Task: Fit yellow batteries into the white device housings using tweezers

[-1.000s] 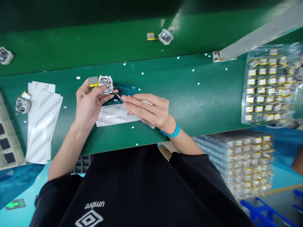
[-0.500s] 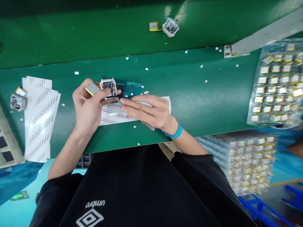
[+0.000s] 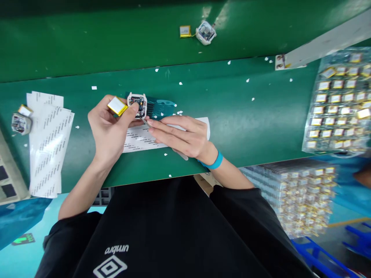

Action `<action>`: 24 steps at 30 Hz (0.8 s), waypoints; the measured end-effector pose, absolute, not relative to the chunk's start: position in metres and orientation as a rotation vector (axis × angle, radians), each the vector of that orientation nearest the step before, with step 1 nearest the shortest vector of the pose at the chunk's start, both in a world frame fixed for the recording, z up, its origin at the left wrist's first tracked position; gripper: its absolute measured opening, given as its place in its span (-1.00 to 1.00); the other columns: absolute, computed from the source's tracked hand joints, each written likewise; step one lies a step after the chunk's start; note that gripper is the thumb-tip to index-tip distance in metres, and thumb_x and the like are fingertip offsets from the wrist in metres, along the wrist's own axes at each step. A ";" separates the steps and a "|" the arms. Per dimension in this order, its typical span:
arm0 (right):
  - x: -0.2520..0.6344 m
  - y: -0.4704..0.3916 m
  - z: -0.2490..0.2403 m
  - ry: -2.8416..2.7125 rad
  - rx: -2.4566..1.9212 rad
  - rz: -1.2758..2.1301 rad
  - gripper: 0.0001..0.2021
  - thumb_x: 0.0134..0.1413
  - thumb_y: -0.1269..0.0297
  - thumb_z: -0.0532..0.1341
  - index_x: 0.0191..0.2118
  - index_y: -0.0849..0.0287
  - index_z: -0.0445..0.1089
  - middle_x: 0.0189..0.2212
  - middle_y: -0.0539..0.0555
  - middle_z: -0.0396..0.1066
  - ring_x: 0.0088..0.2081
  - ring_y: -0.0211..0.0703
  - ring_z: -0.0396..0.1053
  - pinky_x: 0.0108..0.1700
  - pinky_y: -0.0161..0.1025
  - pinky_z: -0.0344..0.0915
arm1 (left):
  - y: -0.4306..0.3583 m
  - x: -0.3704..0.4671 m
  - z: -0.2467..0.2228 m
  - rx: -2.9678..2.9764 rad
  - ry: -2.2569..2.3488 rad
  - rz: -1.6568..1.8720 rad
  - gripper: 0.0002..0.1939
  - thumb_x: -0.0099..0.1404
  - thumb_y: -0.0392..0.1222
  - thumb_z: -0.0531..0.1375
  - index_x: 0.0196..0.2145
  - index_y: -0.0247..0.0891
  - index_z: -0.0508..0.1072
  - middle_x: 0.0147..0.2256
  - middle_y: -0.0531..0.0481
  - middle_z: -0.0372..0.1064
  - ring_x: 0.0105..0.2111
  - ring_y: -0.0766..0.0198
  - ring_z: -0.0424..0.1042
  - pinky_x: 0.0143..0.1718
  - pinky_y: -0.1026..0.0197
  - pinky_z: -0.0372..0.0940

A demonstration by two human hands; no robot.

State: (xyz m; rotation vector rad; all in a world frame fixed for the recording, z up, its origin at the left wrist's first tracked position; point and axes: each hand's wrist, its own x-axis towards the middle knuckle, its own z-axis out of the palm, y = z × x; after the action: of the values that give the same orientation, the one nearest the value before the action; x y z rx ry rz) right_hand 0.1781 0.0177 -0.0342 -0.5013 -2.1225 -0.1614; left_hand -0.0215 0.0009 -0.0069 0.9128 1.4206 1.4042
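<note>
Your left hand [image 3: 107,129] grips the white case [image 3: 137,105] above the bench [image 3: 220,116]; your right hand [image 3: 185,135] pinches tweezers [image 3: 145,122] at its lower edge. It looks light, stiff, with fragile electronics; hold it by the rim.

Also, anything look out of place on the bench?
Yes: small white dots lie scattered across the green bench, in no order. In the clear tray, one upper-left battery sits askew to its rows.
</note>
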 end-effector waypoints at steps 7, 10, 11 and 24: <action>0.182 0.014 -0.036 -2.129 -0.527 0.006 -0.76 0.42 0.27 0.25 0.10 0.18 0.52 0.00 0.00 0.65 -0.04 -0.22 0.56 -0.01 -0.22 0.66 | 0.001 -0.018 -0.014 0.982 1.416 1.478 -0.64 0.15 -0.03 0.57 -0.37 -0.22 0.49 -0.52 0.16 0.40 -0.64 0.40 0.43 -0.63 0.29 0.40; 0.181 0.014 -0.040 -2.077 -0.517 0.067 -0.70 0.39 0.32 0.26 0.17 0.23 0.47 -0.01 0.05 0.64 -0.02 -0.18 0.54 0.03 -0.18 0.66 | 0.000 -0.017 -0.013 0.974 1.409 1.445 -0.65 0.17 -0.03 0.55 -0.37 -0.21 0.48 -0.52 0.16 0.41 -0.62 0.35 0.49 -0.59 0.27 0.45; 0.180 0.014 -0.041 -2.062 -0.515 0.075 -0.69 0.38 0.34 0.27 0.17 0.24 0.47 -0.01 0.06 0.65 -0.03 -0.17 0.54 0.01 -0.18 0.66 | 0.000 -0.017 -0.012 0.974 1.417 1.433 -0.64 0.18 -0.02 0.55 -0.36 -0.21 0.47 -0.51 0.15 0.42 -0.60 0.33 0.52 -0.57 0.26 0.48; 0.186 0.022 -0.036 -1.991 -0.603 0.244 -0.63 0.38 0.42 0.25 0.25 0.18 0.44 -0.02 0.10 0.64 -0.05 -0.14 0.58 -0.09 -0.16 0.65 | 0.002 -0.023 -0.006 0.929 1.364 1.221 -0.54 0.05 0.06 0.59 -0.30 -0.17 0.48 -0.38 0.09 0.55 -0.42 0.24 0.64 -0.32 0.20 0.62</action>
State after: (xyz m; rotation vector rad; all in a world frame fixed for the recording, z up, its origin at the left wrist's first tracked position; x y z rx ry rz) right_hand 0.1862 0.0224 -0.0356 -0.6027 -1.9914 0.2439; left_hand -0.0226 0.0020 -0.0060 0.9286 1.3640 1.2210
